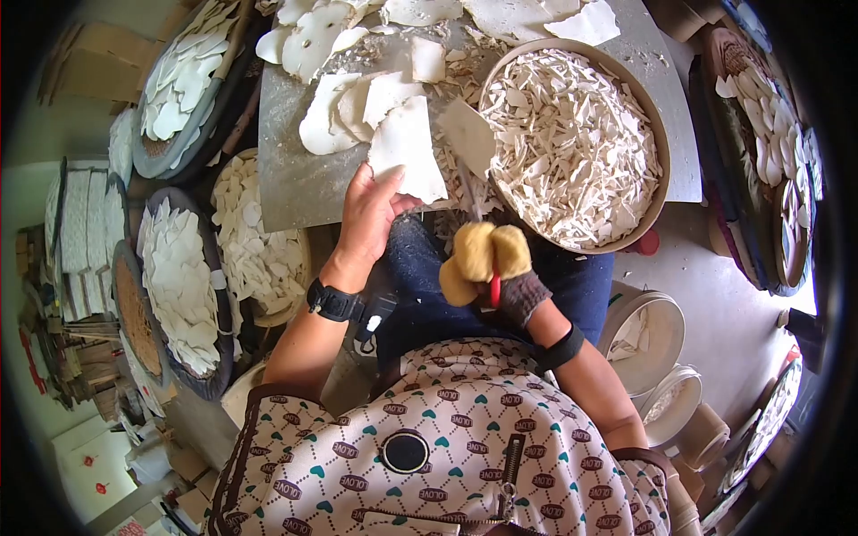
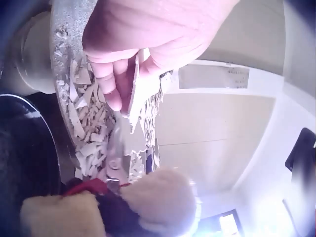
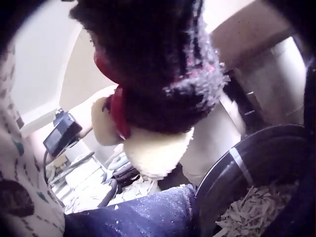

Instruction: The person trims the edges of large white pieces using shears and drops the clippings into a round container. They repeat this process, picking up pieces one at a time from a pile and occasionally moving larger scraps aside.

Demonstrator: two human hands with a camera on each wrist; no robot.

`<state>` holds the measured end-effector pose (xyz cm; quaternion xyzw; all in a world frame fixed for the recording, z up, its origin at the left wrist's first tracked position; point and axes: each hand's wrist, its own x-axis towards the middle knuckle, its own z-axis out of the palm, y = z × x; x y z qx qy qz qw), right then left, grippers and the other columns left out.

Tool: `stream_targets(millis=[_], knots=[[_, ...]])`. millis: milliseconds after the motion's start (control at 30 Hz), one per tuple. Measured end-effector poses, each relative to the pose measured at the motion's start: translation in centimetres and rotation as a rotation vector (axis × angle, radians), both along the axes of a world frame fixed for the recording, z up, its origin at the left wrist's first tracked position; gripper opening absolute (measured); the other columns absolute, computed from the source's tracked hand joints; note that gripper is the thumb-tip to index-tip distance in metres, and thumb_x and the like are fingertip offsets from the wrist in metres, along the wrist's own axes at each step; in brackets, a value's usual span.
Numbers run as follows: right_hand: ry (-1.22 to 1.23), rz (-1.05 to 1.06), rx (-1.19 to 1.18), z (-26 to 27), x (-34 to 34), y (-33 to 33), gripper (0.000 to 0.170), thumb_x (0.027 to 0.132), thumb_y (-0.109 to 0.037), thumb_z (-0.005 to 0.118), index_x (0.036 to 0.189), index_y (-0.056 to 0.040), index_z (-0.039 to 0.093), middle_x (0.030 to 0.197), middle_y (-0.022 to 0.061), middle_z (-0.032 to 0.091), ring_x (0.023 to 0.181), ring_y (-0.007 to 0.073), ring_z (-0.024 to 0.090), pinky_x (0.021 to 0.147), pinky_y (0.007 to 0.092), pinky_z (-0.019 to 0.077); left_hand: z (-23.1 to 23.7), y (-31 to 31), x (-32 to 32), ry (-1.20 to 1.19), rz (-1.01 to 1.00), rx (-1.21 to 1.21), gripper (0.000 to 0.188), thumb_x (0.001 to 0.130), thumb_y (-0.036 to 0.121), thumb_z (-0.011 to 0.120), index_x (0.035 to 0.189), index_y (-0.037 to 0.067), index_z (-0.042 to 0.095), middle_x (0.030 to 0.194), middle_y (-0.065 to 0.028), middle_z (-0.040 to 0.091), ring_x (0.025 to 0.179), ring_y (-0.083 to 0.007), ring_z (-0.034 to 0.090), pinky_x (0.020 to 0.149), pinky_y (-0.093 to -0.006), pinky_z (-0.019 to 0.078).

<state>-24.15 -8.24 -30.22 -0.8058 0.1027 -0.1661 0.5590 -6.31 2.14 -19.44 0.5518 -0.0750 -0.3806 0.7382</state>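
Note:
My bare left hand (image 1: 368,214) pinches a flat, off-white sheet (image 1: 407,147) with ragged edges between thumb and fingers. The left wrist view shows this sheet (image 2: 134,94) edge-on below the thumb. My right hand (image 1: 500,272) wears a dark knit glove with fluffy yellow finger covers and grips red-handled scissors (image 2: 114,165). In the head view their blades (image 1: 470,192) point away from me, just right of the sheet. A blurred pale piece (image 1: 469,134) shows beyond the blades, beside the round basket. Up close, the right wrist view shows the red handle (image 3: 118,111) against the glove (image 3: 148,74).
A round basket (image 1: 663,134) heaped with thin white strips stands on the metal table (image 1: 304,192). More white sheets (image 1: 331,112) and crumbs lie at its far side. Trays of pale pieces (image 1: 183,286) crowd the left; buckets (image 1: 666,326) and another tray (image 1: 760,134) stand right.

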Motion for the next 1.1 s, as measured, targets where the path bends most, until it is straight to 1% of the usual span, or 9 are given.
stream_targets(millis=[33, 300, 367, 467, 533, 667, 867, 1000, 1100], knots=[[0.055, -0.047, 0.309, -0.8, 0.3, 0.2, 0.025, 0.069, -0.015, 0.063, 0.091, -0.0065, 0.058, 0.089, 0.0121, 0.06, 0.084, 0.0287, 0.057, 0.071, 0.0359, 0.0455, 0.4, 0.1, 0.1, 0.019, -0.02, -0.026, 0.036, 0.084, 0.007, 0.053, 0.118, 0.004, 0.04, 0.102, -0.0107, 0.057, 0.087, -0.0168, 0.06, 0.068, -0.029, 0.0523], [0.002, 0.293, 0.632, 5.4, -1.4, -0.6, 0.022, 0.076, -0.013, 0.06, 0.097, -0.0046, 0.059, 0.093, 0.0106, 0.062, 0.085, 0.0238, 0.059, 0.076, 0.0297, 0.0474, 1.4, 1.6, -1.0, -0.12, -0.025, 0.192, 0.053, 0.08, 0.001, 0.056, 0.124, -0.001, 0.029, 0.097, -0.0149, 0.058, 0.079, -0.0166, 0.061, 0.054, -0.0257, 0.0543], [0.104, 0.283, 1.16, 5.2, -1.6, -0.3, 0.023, 0.077, -0.014, 0.06, 0.098, -0.0053, 0.058, 0.095, 0.01, 0.061, 0.088, 0.024, 0.058, 0.079, 0.0296, 0.0467, 1.5, 2.0, -1.2, -0.116, -0.021, 0.185, 0.052, 0.08, 0.001, 0.056, 0.124, -0.001, 0.029, 0.097, -0.0149, 0.058, 0.078, -0.0165, 0.061, 0.055, -0.0258, 0.0544], [0.046, 0.25, 0.551, 5.2, -1.4, -0.4, 0.023, 0.078, -0.013, 0.058, 0.1, -0.0065, 0.058, 0.098, 0.0095, 0.06, 0.093, 0.0243, 0.057, 0.082, 0.0299, 0.0455, 1.8, 2.3, -1.6, -0.14, -0.034, 0.201, 0.052, 0.08, 0.001, 0.056, 0.124, -0.001, 0.029, 0.095, -0.0143, 0.059, 0.077, -0.0158, 0.061, 0.055, -0.0256, 0.054], [0.04, 0.128, 0.678, 4.3, -0.7, -0.2, 0.023, 0.079, -0.011, 0.057, 0.101, -0.0067, 0.058, 0.099, 0.0104, 0.06, 0.094, 0.0252, 0.056, 0.082, 0.0305, 0.0453, 2.2, 2.5, -1.9, -0.154, -0.065, 0.217, 0.053, 0.08, 0.001, 0.057, 0.125, -0.001, 0.029, 0.094, -0.0135, 0.06, 0.077, -0.0147, 0.061, 0.054, -0.0251, 0.0533], [0.069, 0.147, 0.244, 3.5, 0.3, -0.9, 0.023, 0.08, -0.011, 0.056, 0.102, -0.0061, 0.057, 0.1, 0.0122, 0.059, 0.094, 0.025, 0.056, 0.081, 0.0305, 0.0458, 3.3, 2.6, -2.8, -0.154, -0.177, 0.235, 0.054, 0.079, 0.001, 0.058, 0.126, -0.001, 0.03, 0.09, -0.0113, 0.061, 0.074, -0.0123, 0.06, 0.054, -0.0239, 0.0516], [0.008, 0.21, 1.077, 4.9, -0.1, -0.5, 0.025, 0.077, -0.012, 0.059, 0.102, -0.0063, 0.056, 0.096, 0.0121, 0.06, 0.09, 0.0274, 0.057, 0.077, 0.0318, 0.0467, 1.1, 3.1, -3.1, -0.38, 0.013, 0.218, 0.053, 0.082, 0.002, 0.055, 0.129, 0.002, 0.031, 0.092, -0.0098, 0.061, 0.075, -0.0138, 0.061, 0.056, -0.0246, 0.0518], [0.044, 0.284, 0.129, 5.6, 0.0, -0.8, 0.027, 0.079, -0.015, 0.058, 0.104, -0.0059, 0.053, 0.1, 0.0104, 0.059, 0.092, 0.0238, 0.057, 0.08, 0.0317, 0.0462, 2.5, 1.6, -5.3, -0.217, 0.162, 0.102, 0.052, 0.084, -0.001, 0.05, 0.13, 0.002, 0.025, 0.096, -0.0146, 0.057, 0.07, -0.018, 0.062, 0.055, -0.0261, 0.0527], [0.119, 0.417, -0.108, 5.6, -0.2, -0.9, 0.027, 0.086, -0.012, 0.052, 0.112, -0.0051, 0.05, 0.107, 0.0079, 0.056, 0.096, 0.0176, 0.056, 0.088, 0.0293, 0.0445, 2.0, 2.1, -4.2, -0.264, 0.052, 0.155, 0.05, 0.084, 0.001, 0.047, 0.129, 0.002, 0.026, 0.097, -0.0167, 0.056, 0.067, -0.0219, 0.063, 0.055, -0.0273, 0.0525]])
